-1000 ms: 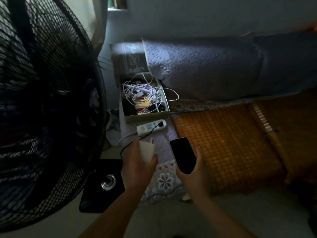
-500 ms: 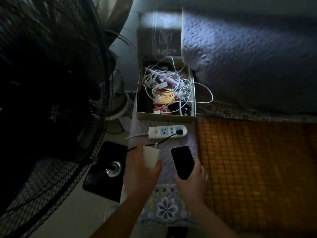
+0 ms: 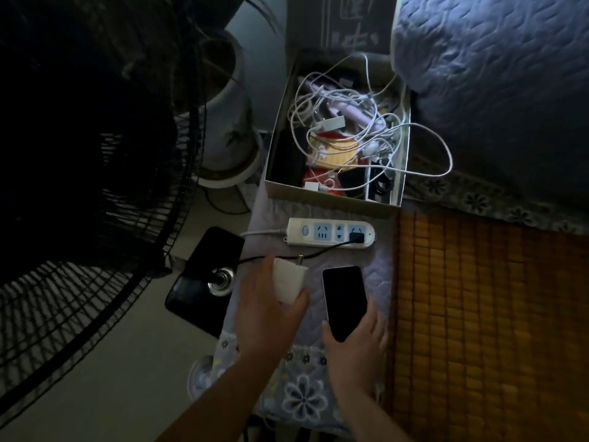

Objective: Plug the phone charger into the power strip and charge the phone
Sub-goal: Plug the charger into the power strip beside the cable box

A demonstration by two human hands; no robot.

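My left hand (image 3: 267,317) grips a white charger plug (image 3: 288,283), its metal prongs pointing up toward the power strip. The white power strip (image 3: 330,232) lies on the quilted bed edge just beyond, with a black plug in its right socket and two blue sockets free. My right hand (image 3: 357,342) holds a phone (image 3: 344,301) with a dark screen, face up, to the right of the charger. No cable between charger and phone is visible.
An open cardboard box (image 3: 331,194) of tangled white cables sits behind the strip. A black standing fan (image 3: 95,154) fills the left side, its base (image 3: 204,279) on the floor. A bamboo mat (image 3: 490,314) covers the bed at right, a purple quilt (image 3: 494,74) behind.
The view has tilted down and moved closer to the bed edge. Both hands have come nearer to the power strip, still holding the charger and the phone.
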